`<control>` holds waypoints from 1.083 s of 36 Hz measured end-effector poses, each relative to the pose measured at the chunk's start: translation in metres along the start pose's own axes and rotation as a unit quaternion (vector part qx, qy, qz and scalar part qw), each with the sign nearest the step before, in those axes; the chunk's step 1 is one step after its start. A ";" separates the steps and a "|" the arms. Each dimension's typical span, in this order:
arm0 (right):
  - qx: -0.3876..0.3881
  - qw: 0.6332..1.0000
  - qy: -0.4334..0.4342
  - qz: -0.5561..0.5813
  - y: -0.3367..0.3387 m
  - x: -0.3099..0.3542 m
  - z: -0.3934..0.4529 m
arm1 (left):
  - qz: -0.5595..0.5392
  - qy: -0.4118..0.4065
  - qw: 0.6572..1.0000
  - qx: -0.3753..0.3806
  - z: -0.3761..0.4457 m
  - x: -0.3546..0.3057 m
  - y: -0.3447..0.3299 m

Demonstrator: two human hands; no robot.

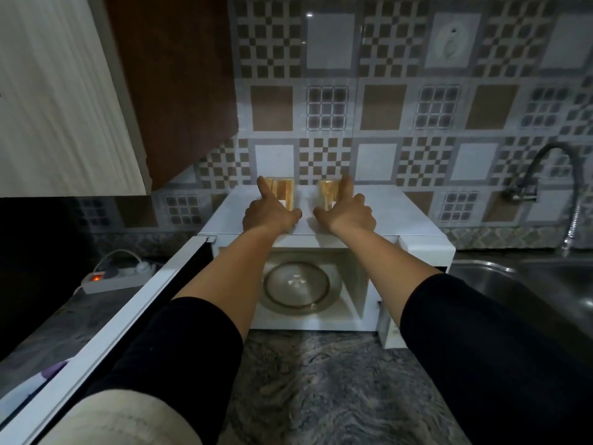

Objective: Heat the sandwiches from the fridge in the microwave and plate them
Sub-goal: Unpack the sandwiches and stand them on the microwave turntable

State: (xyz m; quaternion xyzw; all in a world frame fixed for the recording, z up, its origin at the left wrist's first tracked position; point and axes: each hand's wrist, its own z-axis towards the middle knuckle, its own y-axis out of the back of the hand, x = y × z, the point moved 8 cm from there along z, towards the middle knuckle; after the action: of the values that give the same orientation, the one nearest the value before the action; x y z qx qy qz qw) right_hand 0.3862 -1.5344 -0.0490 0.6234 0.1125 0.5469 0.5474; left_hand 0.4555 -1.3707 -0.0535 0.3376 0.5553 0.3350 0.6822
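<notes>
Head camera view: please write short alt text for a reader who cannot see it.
Two hands, left hand and right hand, each reach to a packaged sandwich, left sandwich and right sandwich, on top of a white microwave. Its door hangs open over an empty glass turntable.

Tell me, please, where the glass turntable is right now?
The glass turntable lies empty inside the open microwave, centre of the head view, below both forearms.

Both arms wear black sleeves (500, 342) pushed up to mid-forearm. Forearms and hands (269, 216) bare; no rings, watch or gloves visible. Pale cream garment (128, 419) at lower left.
</notes>
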 end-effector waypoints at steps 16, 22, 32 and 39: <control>-0.113 0.993 0.013 0.020 0.014 -0.008 -0.124 | -0.030 -0.063 0.996 -0.053 -0.104 0.035 0.022; -0.140 0.990 0.025 0.022 0.003 -0.021 -0.175 | -0.105 -0.067 0.987 -0.100 -0.156 0.061 0.018; -0.088 0.996 -0.027 -0.001 -0.048 -0.076 -0.226 | -0.122 -0.040 0.989 -0.078 -0.211 0.115 -0.039; -0.011 0.998 -0.061 -0.011 -0.097 -0.123 -0.257 | -0.212 0.005 0.977 -0.010 -0.244 0.148 -0.088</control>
State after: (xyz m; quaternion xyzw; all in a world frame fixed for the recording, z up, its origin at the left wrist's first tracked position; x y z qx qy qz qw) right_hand 0.1780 -1.4448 -0.2466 0.6484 0.0803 0.5028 0.5660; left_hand 0.2467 -1.2741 -0.2434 0.2036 0.6140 0.1897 0.7387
